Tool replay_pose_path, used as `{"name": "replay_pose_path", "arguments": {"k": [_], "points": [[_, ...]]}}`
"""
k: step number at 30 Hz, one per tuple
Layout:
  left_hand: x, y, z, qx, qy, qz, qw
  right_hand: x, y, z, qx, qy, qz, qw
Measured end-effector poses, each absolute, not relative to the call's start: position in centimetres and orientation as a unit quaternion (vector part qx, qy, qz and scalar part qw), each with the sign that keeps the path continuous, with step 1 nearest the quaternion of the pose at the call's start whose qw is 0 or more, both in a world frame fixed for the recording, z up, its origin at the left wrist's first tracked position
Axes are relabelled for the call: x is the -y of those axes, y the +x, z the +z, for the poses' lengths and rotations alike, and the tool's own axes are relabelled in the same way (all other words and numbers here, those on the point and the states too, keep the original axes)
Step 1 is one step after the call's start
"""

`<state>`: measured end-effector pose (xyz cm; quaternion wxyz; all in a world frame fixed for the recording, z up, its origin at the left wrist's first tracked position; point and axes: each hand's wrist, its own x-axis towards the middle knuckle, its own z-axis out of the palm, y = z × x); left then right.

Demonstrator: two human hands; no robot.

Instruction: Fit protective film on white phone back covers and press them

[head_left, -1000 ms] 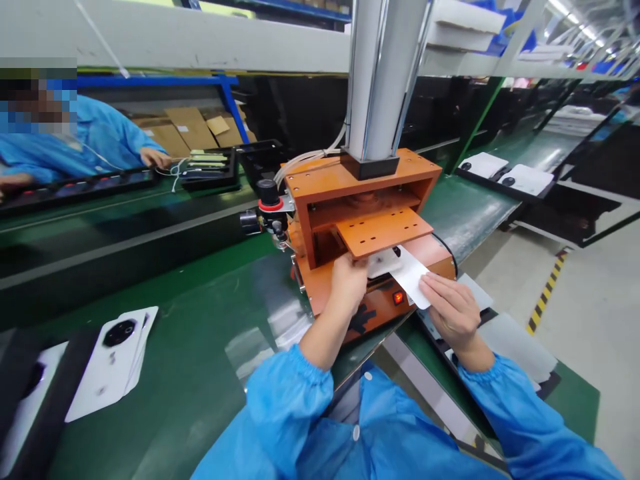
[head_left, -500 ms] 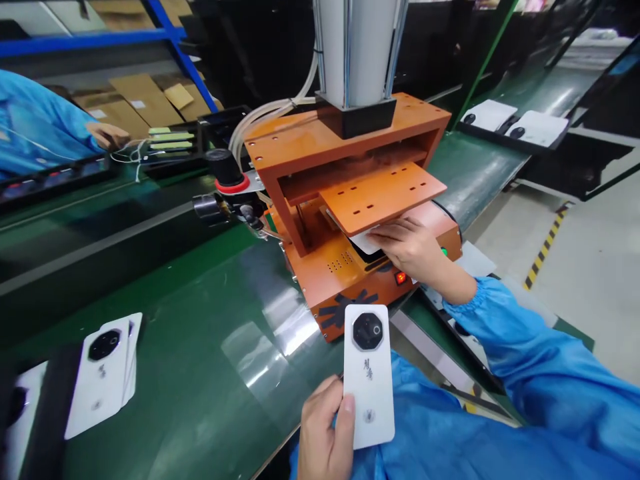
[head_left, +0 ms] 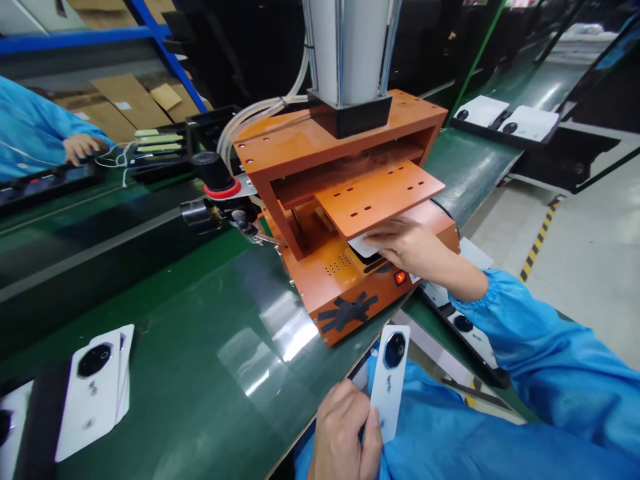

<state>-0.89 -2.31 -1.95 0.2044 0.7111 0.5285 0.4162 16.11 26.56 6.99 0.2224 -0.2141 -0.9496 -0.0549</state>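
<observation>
My left hand [head_left: 345, 427], low in the middle, is closed on the lower edge of a white phone back cover [head_left: 393, 380]. The cover stands tilted, its black camera ring towards the top and small dark markings below. My right hand [head_left: 413, 250] reaches under the raised orange plate [head_left: 383, 197] of a press machine [head_left: 315, 283]. Its fingers are on a white panel [head_left: 363, 247] lying over the dark bed there. The plate hides most of that panel, and the fingertips are partly hidden too.
Several white phone covers [head_left: 90, 400] lie stacked on the green bench [head_left: 200, 373] at left. Trays of similar pieces [head_left: 530, 123] stand at back right, with more [head_left: 473, 330] below my right arm. A co-worker's hand [head_left: 80, 147] is at far left. Hoses [head_left: 250, 117] run beside the press.
My left hand has moved slightly right and turned the phone back cover more edge-on. My right hand stays at the panel under the plate. The view has shifted a little.
</observation>
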Motion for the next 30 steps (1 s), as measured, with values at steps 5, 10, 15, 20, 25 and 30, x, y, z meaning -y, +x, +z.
{"name": "replay_pose_path", "arguments": {"k": [5,10,15,20,25,30], "points": [[2.2,-1.1,-1.5,-0.511,0.735,0.389,0.219,-26.6,16.2,7.0,0.957,-0.206,-0.008,0.203],[0.8,-1.0,-0.3,-0.502,0.773,0.358,0.151,-24.9,16.6,5.3,0.935,-0.218,-0.002,0.280],[-1.2,-2.1,-0.7,-0.523,0.785,0.331,-0.009,-21.4,22.0,0.5,0.761,-0.419,-0.035,0.494],[-3.1,-3.2,-2.3,-0.487,0.811,0.295,-0.133,-19.7,27.4,-4.5,0.728,-0.521,-0.106,0.432],[-3.5,-3.1,-2.5,-0.495,0.812,0.276,-0.140,-20.5,28.5,-5.7,0.778,-0.486,-0.121,0.380],[-2.3,-2.2,-1.4,-0.539,0.783,0.301,-0.081,-19.9,28.2,-4.7,0.761,-0.489,-0.074,0.420]]}}
